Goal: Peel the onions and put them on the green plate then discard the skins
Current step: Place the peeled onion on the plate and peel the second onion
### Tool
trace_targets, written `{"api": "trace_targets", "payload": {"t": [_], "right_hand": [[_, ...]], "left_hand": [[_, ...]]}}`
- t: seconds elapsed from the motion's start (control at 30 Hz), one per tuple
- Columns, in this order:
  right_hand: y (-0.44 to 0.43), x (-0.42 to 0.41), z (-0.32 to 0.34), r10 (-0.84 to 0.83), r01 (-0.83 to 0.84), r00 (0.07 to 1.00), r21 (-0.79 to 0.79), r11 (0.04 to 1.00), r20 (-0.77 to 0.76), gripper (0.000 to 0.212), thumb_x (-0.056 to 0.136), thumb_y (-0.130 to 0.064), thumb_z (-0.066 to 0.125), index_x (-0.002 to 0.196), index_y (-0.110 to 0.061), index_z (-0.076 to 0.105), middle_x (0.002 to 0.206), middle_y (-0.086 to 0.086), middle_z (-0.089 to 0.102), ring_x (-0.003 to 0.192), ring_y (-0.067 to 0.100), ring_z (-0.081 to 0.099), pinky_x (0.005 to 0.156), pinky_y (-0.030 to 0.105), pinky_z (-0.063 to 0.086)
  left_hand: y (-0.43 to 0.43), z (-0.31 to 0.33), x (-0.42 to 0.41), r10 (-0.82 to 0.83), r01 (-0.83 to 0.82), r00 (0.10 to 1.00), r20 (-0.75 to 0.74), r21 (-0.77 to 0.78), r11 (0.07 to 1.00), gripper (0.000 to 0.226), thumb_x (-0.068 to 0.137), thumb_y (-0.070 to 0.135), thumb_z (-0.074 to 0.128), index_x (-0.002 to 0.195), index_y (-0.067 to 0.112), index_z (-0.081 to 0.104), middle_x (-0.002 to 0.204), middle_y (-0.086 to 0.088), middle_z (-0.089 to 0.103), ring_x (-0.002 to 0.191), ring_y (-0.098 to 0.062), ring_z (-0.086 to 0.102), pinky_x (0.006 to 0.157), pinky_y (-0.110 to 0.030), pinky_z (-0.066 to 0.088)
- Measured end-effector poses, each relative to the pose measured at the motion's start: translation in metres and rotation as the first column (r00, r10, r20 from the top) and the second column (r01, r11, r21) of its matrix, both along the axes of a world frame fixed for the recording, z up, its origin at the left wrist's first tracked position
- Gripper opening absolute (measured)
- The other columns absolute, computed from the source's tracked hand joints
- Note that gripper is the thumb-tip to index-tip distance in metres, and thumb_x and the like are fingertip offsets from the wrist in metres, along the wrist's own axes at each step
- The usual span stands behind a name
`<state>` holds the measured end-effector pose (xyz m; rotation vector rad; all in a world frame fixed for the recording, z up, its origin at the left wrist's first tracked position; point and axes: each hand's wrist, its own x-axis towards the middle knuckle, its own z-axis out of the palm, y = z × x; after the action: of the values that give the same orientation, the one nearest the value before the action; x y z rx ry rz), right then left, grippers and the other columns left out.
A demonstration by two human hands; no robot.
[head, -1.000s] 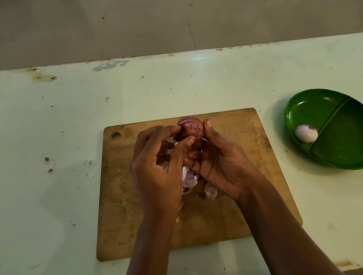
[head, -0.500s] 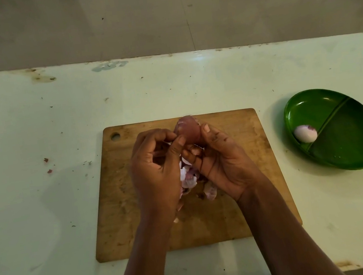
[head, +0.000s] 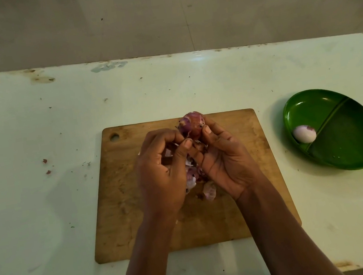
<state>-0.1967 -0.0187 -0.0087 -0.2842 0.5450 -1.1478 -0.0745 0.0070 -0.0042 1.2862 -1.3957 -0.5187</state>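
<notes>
Above the wooden cutting board (head: pixel 250 197), my right hand (head: pixel 224 161) grips a red onion (head: pixel 192 125) between thumb and fingers. My left hand (head: pixel 162 175) has its fingers curled against the onion's left side, with the thumb pinching at its loose skin. Torn pink and white skins (head: pixel 203 187) lie on the board under and between my hands, partly hidden. One peeled pale onion (head: pixel 304 133) sits in the left compartment of the green divided plate (head: pixel 355 153) at the right.
The board lies in the middle of a worn white table (head: pixel 41 181) whose far edge borders a tiled floor. A few small skin scraps (head: pixel 46 167) lie on the table left of the board.
Both hands have turned the onion a little and shifted their fingers on it. The onion has stayed above the board's far edge.
</notes>
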Motion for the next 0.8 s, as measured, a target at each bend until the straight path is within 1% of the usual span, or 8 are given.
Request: {"api": "trace_targets", "payload": {"t": [0.07, 0.13, 0.2, 0.3, 0.5, 0.67, 0.73, 0.8], "right_hand": [[-0.0002, -0.0001, 0.0004, -0.019, 0.019, 1.0, 0.02, 1.0, -0.016, 0.048, 0.085, -0.005, 0.052, 0.132, 0.003, 0.048, 0.111, 0.018, 0.065, 0.096, 0.024, 0.066, 0.076, 0.029, 0.059], [-0.0015, 0.0005, -0.0001, -0.065, 0.065, 0.998, 0.042, 0.997, -0.02, 0.053, 0.085, -0.01, 0.057, 0.135, 0.004, 0.045, 0.116, 0.021, 0.061, 0.097, 0.025, 0.063, 0.073, 0.028, 0.058], [-0.003, 0.0009, -0.0011, -0.117, 0.118, 0.993, 0.072, 0.99, -0.023, 0.059, 0.083, -0.018, 0.063, 0.135, 0.003, 0.045, 0.121, 0.023, 0.055, 0.097, 0.026, 0.062, 0.074, 0.028, 0.058], [-0.0046, -0.0009, -0.0033, -0.173, 0.172, 0.985, 0.138, 0.975, -0.006, 0.056, 0.085, -0.024, 0.062, 0.133, 0.002, 0.048, 0.122, 0.024, 0.052, 0.093, 0.025, 0.064, 0.076, 0.031, 0.059], [-0.0053, -0.0015, -0.0027, -0.194, 0.196, 0.981, 0.154, 0.968, -0.032, 0.066, 0.081, -0.037, 0.058, 0.135, -0.001, 0.047, 0.103, 0.018, 0.063, 0.089, 0.025, 0.067, 0.082, 0.033, 0.056], [-0.006, -0.0037, -0.0018, -0.135, 0.144, 0.986, 0.094, 0.985, -0.095, 0.052, 0.081, -0.048, 0.052, 0.114, -0.009, 0.06, 0.088, 0.009, 0.071, 0.092, 0.024, 0.069, 0.084, 0.035, 0.056], [-0.0054, -0.0029, -0.0015, -0.125, 0.132, 0.989, 0.078, 0.988, -0.08, 0.057, 0.077, -0.048, 0.061, 0.117, -0.007, 0.059, 0.092, 0.012, 0.072, 0.096, 0.027, 0.069, 0.09, 0.037, 0.053], [-0.005, -0.0016, -0.0012, -0.109, 0.112, 0.993, 0.053, 0.992, -0.049, 0.077, 0.063, -0.046, 0.082, 0.122, -0.004, 0.057, 0.104, 0.018, 0.069, 0.1, 0.03, 0.068, 0.091, 0.037, 0.053]], "left_hand": [[0.0001, -0.0003, -0.0011, -0.029, 0.03, 0.999, 0.022, -0.019, 0.999, 0.01, 0.086, 0.023, 0.058, 0.09, 0.014, 0.06, 0.089, 0.002, 0.061, 0.084, -0.005, 0.058, 0.071, -0.015, 0.049], [0.0005, -0.0005, -0.0026, -0.063, 0.065, 0.997, 0.037, -0.035, 0.997, 0.008, 0.086, 0.021, 0.058, 0.091, 0.015, 0.06, 0.089, 0.003, 0.06, 0.084, -0.004, 0.057, 0.07, -0.016, 0.05], [0.001, -0.0004, -0.0045, -0.096, 0.097, 0.995, 0.035, -0.042, 0.994, 0.007, 0.085, 0.019, 0.059, 0.09, 0.015, 0.06, 0.089, 0.003, 0.06, 0.083, -0.004, 0.057, 0.071, -0.015, 0.049], [0.0013, -0.0005, -0.0054, -0.114, 0.116, 0.993, 0.032, -0.047, 0.992, 0.009, 0.084, 0.019, 0.059, 0.088, 0.011, 0.061, 0.089, 0.002, 0.06, 0.083, -0.006, 0.057, 0.072, -0.014, 0.048], [0.0009, -0.0021, -0.0055, -0.111, 0.112, 0.994, 0.02, -0.032, 0.993, 0.007, 0.086, 0.022, 0.059, 0.091, 0.018, 0.061, 0.089, 0.012, 0.058, 0.084, -0.002, 0.057, 0.071, -0.012, 0.046], [0.0012, -0.0033, -0.0046, -0.072, 0.072, 0.997, 0.03, -0.005, 0.997, 0.009, 0.086, 0.023, 0.062, 0.091, 0.017, 0.062, 0.087, 0.01, 0.06, 0.081, -0.004, 0.059, 0.069, -0.013, 0.047], [0.0018, -0.0039, -0.0047, -0.049, 0.048, 0.998, 0.036, 0.013, 0.999, 0.01, 0.085, 0.017, 0.065, 0.095, 0.014, 0.063, 0.089, 0.01, 0.061, 0.082, -0.005, 0.06, 0.069, -0.011, 0.047], [0.0023, -0.0031, -0.0042, -0.038, 0.038, 0.999, 0.033, 0.001, 0.999, 0.013, 0.085, 0.018, 0.066, 0.096, 0.011, 0.064, 0.091, 0.006, 0.062, 0.082, -0.004, 0.06, 0.069, -0.01, 0.047]]}}
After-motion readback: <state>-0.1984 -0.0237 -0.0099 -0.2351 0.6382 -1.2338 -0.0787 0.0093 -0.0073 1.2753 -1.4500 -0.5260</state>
